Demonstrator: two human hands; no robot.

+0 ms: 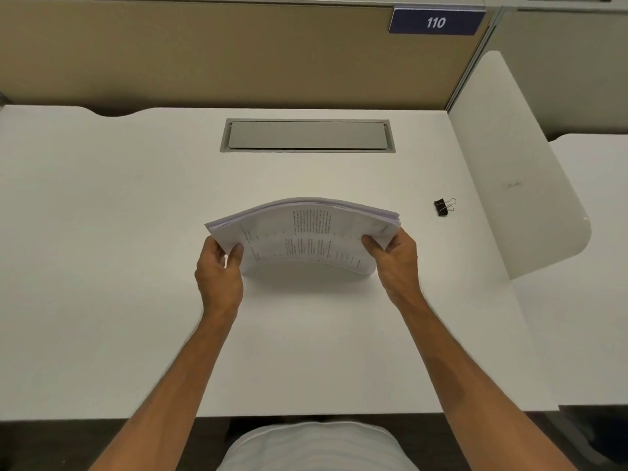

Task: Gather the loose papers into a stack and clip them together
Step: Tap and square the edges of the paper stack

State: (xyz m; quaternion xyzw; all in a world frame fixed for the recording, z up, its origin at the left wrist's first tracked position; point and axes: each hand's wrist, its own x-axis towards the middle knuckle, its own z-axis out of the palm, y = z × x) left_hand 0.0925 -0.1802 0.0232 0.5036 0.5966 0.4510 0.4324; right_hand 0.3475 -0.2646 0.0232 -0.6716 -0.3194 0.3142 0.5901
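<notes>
A stack of printed white papers (306, 232) is lifted off the white desk (119, 232), bowed upward in the middle with a shadow beneath it. My left hand (219, 273) grips the stack's left end, thumb on top. My right hand (394, 260) grips its right end the same way. The sheets' edges look roughly even. A black binder clip (441, 208) with silver wire handles lies on the desk to the right of the stack, apart from both hands.
A grey cable hatch (307, 135) is set into the desk behind the papers. A tan partition (204, 52) with a blue "110" sign (436, 22) stands at the back. A white side divider (516, 171) bounds the desk on the right.
</notes>
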